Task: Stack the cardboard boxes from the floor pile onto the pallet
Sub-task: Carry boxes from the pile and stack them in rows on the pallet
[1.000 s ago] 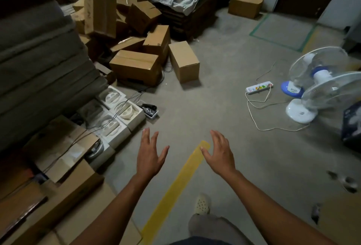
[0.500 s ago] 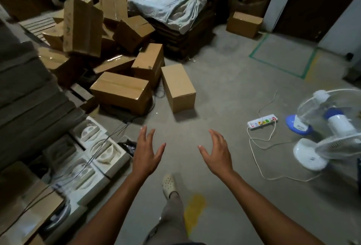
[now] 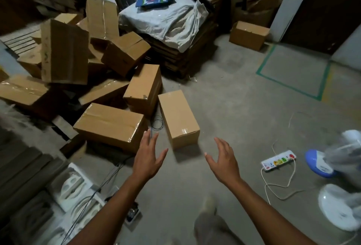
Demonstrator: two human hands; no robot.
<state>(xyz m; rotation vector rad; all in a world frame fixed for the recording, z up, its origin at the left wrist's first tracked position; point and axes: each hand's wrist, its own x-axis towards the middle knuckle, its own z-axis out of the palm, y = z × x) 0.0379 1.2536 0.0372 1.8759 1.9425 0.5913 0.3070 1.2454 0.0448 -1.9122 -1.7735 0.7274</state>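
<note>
A jumbled pile of brown cardboard boxes (image 3: 66, 53) covers the floor at the left and centre. Closest to me lies a narrow box (image 3: 178, 117) standing apart on the concrete, and a wide taped box (image 3: 109, 122) sits just left of it. Both my arms reach forward. My left hand (image 3: 148, 156) is open with spread fingers, just below the wide box's near corner. My right hand (image 3: 224, 159) is open too, palm turned inward, right of and below the narrow box. Neither hand touches a box. A slatted wooden pallet (image 3: 18, 42) shows at the far left edge.
A white power strip (image 3: 278, 160) with a looping cord lies on the floor at right, beside two white-and-blue fans (image 3: 340, 168). White foam inserts (image 3: 74, 186) and black cables lie at lower left. A stack of flat cardboard under grey cloth (image 3: 166, 20) stands behind the pile.
I have walked toward the pile; the boxes are much nearer and lower in view. Both hands stay open and have come close to the narrow box. The yellow floor tape is gone from view.
</note>
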